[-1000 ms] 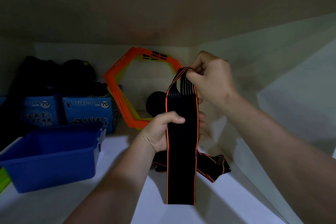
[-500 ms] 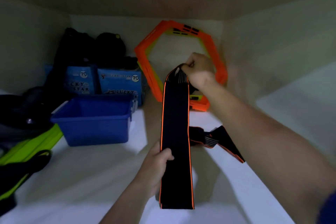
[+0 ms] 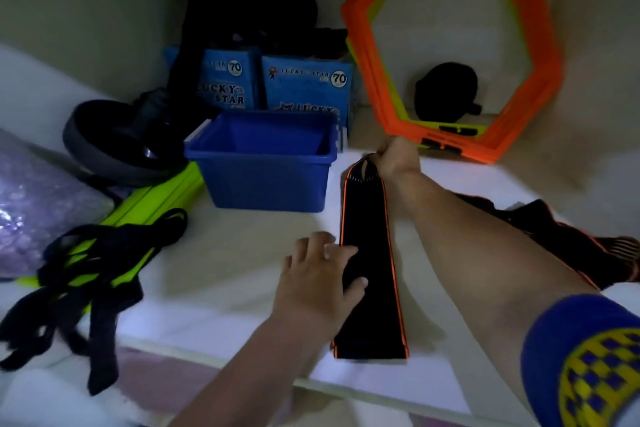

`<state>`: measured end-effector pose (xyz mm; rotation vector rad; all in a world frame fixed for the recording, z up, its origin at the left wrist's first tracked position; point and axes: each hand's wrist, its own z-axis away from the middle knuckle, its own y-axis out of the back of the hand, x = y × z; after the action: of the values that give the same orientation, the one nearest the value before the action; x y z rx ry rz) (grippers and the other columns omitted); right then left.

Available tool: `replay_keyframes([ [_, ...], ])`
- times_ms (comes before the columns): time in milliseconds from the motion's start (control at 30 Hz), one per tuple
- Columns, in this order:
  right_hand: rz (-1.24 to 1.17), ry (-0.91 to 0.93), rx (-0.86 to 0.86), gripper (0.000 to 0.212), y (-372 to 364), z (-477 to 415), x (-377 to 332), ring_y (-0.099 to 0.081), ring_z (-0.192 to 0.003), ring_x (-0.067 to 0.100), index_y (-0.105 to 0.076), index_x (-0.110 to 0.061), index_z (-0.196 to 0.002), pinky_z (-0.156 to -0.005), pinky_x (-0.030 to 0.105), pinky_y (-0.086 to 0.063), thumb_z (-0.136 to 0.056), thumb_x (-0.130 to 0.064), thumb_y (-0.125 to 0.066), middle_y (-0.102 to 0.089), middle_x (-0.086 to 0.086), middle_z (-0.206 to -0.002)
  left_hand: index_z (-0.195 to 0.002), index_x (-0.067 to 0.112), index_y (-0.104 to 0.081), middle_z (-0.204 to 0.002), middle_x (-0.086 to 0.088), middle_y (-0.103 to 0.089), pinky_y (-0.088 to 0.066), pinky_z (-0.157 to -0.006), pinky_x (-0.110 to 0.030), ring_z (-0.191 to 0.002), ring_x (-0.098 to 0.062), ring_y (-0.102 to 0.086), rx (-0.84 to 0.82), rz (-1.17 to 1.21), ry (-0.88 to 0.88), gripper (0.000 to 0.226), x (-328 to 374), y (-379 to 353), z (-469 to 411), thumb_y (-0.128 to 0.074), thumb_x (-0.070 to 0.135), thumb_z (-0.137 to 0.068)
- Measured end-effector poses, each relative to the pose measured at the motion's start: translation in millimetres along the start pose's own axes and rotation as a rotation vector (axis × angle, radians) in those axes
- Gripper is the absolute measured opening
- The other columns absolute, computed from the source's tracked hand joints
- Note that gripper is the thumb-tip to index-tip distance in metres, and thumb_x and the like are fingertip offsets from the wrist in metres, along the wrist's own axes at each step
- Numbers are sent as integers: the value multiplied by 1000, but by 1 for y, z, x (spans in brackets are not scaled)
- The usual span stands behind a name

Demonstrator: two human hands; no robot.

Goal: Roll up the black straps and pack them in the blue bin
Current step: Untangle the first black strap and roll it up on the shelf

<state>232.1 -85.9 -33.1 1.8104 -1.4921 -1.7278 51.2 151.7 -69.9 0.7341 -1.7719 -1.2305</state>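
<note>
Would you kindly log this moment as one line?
strap flat on shelf, unrolled | right hand pinches far end | left hand presses middle | blue bin empty

A black strap (image 3: pixel 369 253) lies flat on the white shelf (image 3: pixel 214 253), right hand (image 3: pixel 394 158) pinching its twelve-o'clock end, left hand (image 3: pixel 318 277) pressing its nine-o'clock edge.

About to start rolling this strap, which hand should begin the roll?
Probably the right hand: it pinches the far end of the black orange-edged strap, while the left hand rests flat on its middle, pinning it.
</note>
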Motion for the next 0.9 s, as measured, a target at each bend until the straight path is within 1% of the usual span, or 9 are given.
replay_keyframes([
  [200,-35,-10,-18,30,-6,8,6,-67,-102,30,-74,-9,-101,-79,28,-46,-86,-35,-73,-74,14,-105,-149,43,-36,-162,18,-23,-6,-123,-43,-151,-11,-14,-85,18,-177,45,-9,-12,-10,-33,41,-104],
  [333,14,177,-67,37,28,41,3,-67,-106,26,-69,-9,-119,-88,28,-48,-87,-27,-71,-71,10,-116,-149,41,-38,-163,15,-26,-9,-123,-46,-152,-14,-19,-45,-4,-200,47,-7,-19,-19,-30,41,-103],
  [433,-31,321,-147,29,60,93,3,-70,-98,22,-70,-14,-116,-89,32,-52,-88,-24,-69,-71,3,-115,-146,40,-44,-161,12,-32,-20,-120,-43,-148,-10,-28,-86,126,-228,50,-13,-14,-28,-35,47,-97],
  [533,-107,410,-292,38,88,161,15,-69,-102,13,-69,-18,-120,-87,24,-50,-88,-34,-57,-71,-3,-112,-125,28,-65,-143,2,-55,-48,-89,-17,-103,-7,-61,-88,714,-128,30,-18,3,-15,-55,17,-98],
  [600,-139,436,-384,50,102,203,29,-67,-102,8,-65,-19,-129,-89,25,-51,-87,-40,-48,-69,-6,-116,-115,26,-69,-115,-1,-70,-50,-66,-22,-78,-18,-61,-96,969,-19,43,-28,16,5,-52,-7,-94],
  [667,-120,462,-470,46,109,236,45,-59,-122,0,-58,-22,-139,-103,24,-46,-94,-35,-51,-61,-12,-135,-121,38,-67,-108,14,-72,-50,-74,-23,-86,-9,-66,-157,782,-93,54,-43,23,27,-52,0,-85],
  [700,-91,482,-495,47,111,248,52,-49,-133,-4,-54,-25,-143,-110,23,-40,-96,-32,-54,-53,-15,-146,-129,42,-62,-124,23,-66,-47,-91,-19,-109,1,-63,-179,623,-170,60,-49,25,35,-54,9,-79],
  [800,-30,505,-553,61,108,269,63,-19,-146,-13,-33,-32,-154,-118,15,-24,-98,-33,-57,-24,-25,-161,-150,41,-34,-159,28,-22,-7,-118,-11,-146,12,-14,-241,312,-326,79,-50,24,48,-45,34,-73],
  [900,167,576,-599,71,103,277,59,9,-146,-17,-10,-38,-158,-119,10,-2,-99,-44,-49,5,-31,-162,-156,43,-13,-162,28,4,1,-121,-22,-150,6,9,-223,77,-375,76,-40,16,55,-29,42,-81],
])
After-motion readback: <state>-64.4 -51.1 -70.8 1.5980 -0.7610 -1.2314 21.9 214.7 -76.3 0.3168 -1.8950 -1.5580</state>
